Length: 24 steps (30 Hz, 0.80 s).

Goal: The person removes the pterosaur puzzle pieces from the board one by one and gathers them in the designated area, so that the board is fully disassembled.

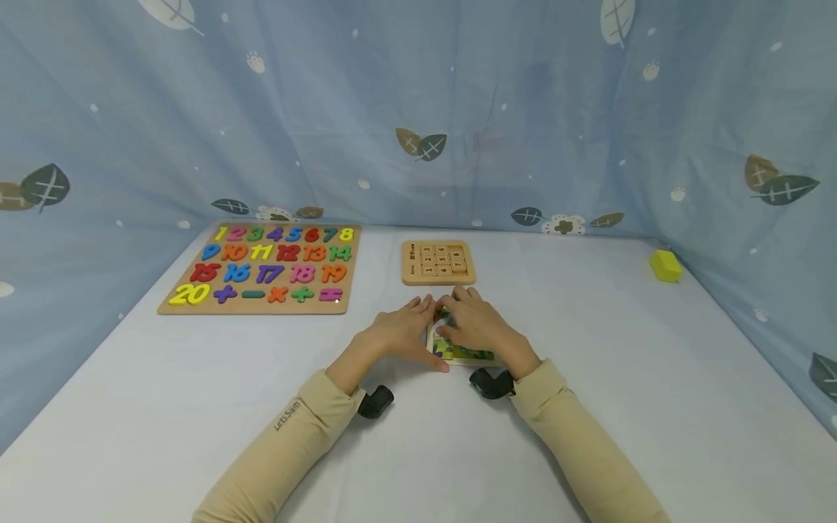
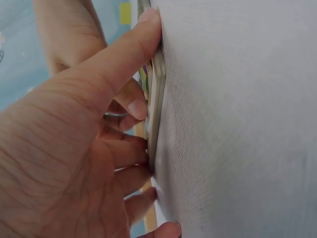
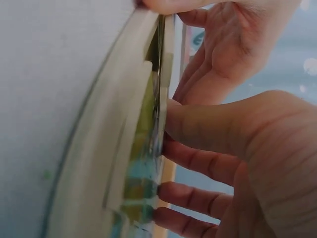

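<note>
A small framed picture puzzle [image 1: 464, 354] with a green scene lies flat on the white table between both hands. My left hand [image 1: 405, 332] holds its left side, the thumb at the near edge and the fingertips against the pale frame [image 2: 157, 106]. From above, my right hand [image 1: 480, 323] bends over the picture. In the right wrist view its thumb and fingertips [image 3: 166, 191] pinch at a puzzle piece along the far side of the picture [image 3: 141, 163]; the fingers partly hide that piece.
Beyond the hands lies a wooden sliding number puzzle [image 1: 439, 276]. A board of colourful numbers and signs [image 1: 255, 305] is at the back left. At the far right stands a yellow block [image 1: 665, 266]. A blue leaf-patterned curtain [image 1: 497, 145] borders the table.
</note>
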Each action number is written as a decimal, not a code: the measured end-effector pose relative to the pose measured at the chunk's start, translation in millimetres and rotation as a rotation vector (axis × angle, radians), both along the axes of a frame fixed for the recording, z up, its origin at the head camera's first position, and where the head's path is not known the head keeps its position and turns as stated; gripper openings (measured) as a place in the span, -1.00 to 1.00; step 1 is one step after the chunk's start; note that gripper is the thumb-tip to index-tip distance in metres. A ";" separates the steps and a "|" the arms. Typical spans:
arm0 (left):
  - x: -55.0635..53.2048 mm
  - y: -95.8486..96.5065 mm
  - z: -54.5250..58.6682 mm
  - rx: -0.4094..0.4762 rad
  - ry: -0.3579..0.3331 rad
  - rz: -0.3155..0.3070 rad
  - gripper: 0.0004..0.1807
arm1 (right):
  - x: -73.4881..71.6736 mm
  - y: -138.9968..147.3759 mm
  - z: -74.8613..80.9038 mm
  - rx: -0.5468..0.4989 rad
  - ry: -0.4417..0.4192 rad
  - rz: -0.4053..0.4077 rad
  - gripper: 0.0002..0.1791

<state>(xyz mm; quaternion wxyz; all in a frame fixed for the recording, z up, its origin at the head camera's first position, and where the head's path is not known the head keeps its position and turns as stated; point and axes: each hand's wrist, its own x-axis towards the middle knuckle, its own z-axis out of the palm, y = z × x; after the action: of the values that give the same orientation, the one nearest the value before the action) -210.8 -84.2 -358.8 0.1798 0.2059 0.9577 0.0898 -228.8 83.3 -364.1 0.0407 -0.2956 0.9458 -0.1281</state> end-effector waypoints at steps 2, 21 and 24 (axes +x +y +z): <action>-0.4 -0.9 -0.6 0.001 -0.002 -0.002 0.29 | -2.7 -0.6 -0.6 -0.025 -0.042 0.001 -0.56; -2.2 -0.5 0.2 -0.018 -0.007 0.003 0.31 | -7.4 0.6 1.6 -0.196 -0.160 -0.016 -0.46; -3.0 0.1 -0.7 -0.020 -0.010 0.002 0.32 | -6.4 1.3 1.3 -0.220 -0.138 -0.025 -0.51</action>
<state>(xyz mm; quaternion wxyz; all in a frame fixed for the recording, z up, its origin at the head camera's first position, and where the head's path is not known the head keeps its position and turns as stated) -213.8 -84.1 -359.6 0.1865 0.2026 0.9579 0.0815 -235.2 84.6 -362.8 0.0715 -0.2770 0.9246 -0.2516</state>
